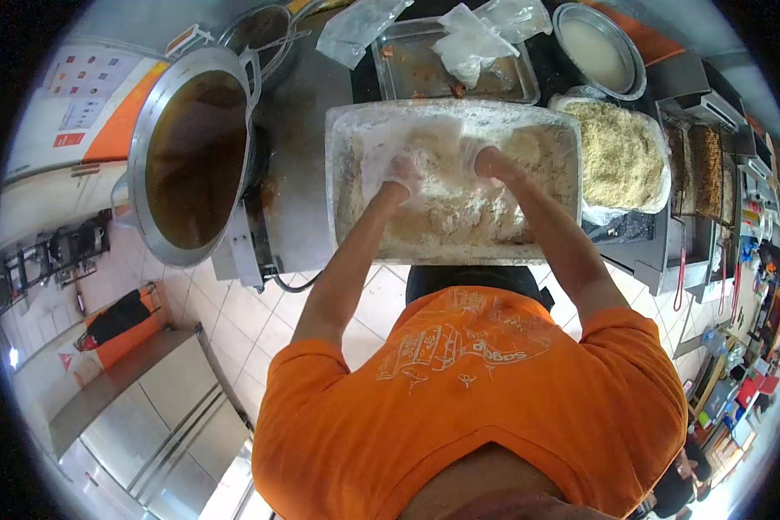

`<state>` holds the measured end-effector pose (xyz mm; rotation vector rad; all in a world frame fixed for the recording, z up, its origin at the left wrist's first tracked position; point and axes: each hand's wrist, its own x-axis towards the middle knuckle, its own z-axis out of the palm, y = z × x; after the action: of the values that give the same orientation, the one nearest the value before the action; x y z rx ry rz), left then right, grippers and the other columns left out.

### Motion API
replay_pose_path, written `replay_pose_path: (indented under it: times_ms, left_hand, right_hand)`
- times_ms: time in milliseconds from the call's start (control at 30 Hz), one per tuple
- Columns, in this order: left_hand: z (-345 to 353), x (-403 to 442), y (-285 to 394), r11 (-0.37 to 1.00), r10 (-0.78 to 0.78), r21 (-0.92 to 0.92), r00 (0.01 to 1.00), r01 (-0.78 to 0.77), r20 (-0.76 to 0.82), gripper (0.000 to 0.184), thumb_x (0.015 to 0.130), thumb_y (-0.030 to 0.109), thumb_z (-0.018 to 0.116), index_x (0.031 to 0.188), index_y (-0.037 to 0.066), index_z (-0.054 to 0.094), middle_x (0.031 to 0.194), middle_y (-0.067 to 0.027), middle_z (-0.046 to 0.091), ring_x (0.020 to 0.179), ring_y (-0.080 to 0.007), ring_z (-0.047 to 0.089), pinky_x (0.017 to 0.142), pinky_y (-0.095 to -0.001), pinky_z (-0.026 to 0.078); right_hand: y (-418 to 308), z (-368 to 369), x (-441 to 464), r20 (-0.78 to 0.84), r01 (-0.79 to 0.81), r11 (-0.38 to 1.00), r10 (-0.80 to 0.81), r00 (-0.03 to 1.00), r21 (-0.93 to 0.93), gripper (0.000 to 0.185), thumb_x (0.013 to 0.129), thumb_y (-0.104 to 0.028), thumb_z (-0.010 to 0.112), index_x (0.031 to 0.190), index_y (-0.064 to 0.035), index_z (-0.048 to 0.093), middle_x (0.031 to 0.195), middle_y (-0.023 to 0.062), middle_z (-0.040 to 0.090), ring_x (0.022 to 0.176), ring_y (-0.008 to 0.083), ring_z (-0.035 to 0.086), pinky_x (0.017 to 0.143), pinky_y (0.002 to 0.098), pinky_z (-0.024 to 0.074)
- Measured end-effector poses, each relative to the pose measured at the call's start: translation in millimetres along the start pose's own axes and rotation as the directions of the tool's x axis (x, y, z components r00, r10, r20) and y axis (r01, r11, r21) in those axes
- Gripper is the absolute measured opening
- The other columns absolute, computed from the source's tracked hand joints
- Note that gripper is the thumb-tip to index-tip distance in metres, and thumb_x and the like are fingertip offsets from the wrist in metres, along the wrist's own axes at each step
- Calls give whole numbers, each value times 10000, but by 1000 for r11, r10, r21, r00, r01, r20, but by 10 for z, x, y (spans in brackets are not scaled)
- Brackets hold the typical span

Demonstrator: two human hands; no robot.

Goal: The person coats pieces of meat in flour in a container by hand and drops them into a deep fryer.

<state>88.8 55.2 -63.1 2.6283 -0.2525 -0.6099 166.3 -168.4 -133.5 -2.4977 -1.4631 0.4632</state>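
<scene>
A large pale tub [343,251] holds white flour [459,217], lumpy in places. My left hand [400,173] is in the tub, left of its middle, touching the flour and partly hidden by white dust. To its right, my right hand [487,163] is also down in the flour, bent at the wrist. The fingers of both hands are covered or blurred by flour, so what they hold, if anything, cannot be made out. Flour dust hangs around both hands.
At the left stands a big metal pot [139,173] of brown liquid. Behind the tub lies a metal tray [399,78] with plastic bags [477,43]. A bowl of pale liquid [594,52] and a container of yellowish crumbs [620,156] are at the right, beside fryer baskets [709,169].
</scene>
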Motion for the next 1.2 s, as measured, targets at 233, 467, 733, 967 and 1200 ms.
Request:
replay_pose_path:
  times_ms: [233, 467, 733, 967, 1200]
  left_hand:
    - [142, 26, 168, 972, -226, -72, 974, 224, -28, 498, 806, 282, 464, 1229, 20, 428, 1244, -228, 434, 1161, -336, 419, 992, -388, 312]
    - [257, -303, 240, 954, -301, -122, 869, 276, -394, 585, 719, 206, 607, 1231, 3, 409, 1209, -231, 463, 1131, -363, 434, 972, -406, 332]
    - [-194, -291, 185, 844, -394, -363, 915, 395, 81, 465, 722, 199, 611, 1161, 86, 507, 1010, -220, 581, 888, -335, 586, 736, -387, 473]
    - [1290, 418, -1043, 758, -296, -629, 950, 169, -101, 481, 792, 265, 540, 1211, 44, 460, 1215, -181, 476, 1076, -291, 481, 901, -365, 382]
    - [133, -403, -40, 942, -232, 219, 966, 252, -115, 563, 786, 259, 526, 1263, -2, 381, 1307, -219, 364, 1213, -323, 354, 1013, -363, 268]
  right_hand:
    - [-834, -741, 351, -167, -343, 930, 362, 917, 131, 355, 809, -194, 487, 1136, -60, 519, 1154, 121, 533, 1064, 255, 478, 945, 373, 324]
    - [-1314, -755, 63, 69, -195, 968, 186, 980, 161, 331, 809, -157, 484, 1124, -60, 510, 1046, 164, 565, 909, 313, 561, 793, 360, 448]
    - [-1506, -364, 171, -109, -336, 940, 340, 934, 54, 222, 807, -121, 435, 873, 3, 606, 951, 187, 591, 903, 332, 564, 755, 396, 455]
    - [-1311, -1052, 172, 10, -190, 943, 195, 981, 274, 253, 816, -163, 438, 915, 21, 582, 955, 196, 587, 884, 355, 557, 774, 385, 449]
    - [-1259, -1115, 415, -168, -237, 967, 251, 953, 94, 393, 835, -279, 473, 1148, -42, 506, 1188, 186, 490, 1080, 307, 475, 925, 362, 361]
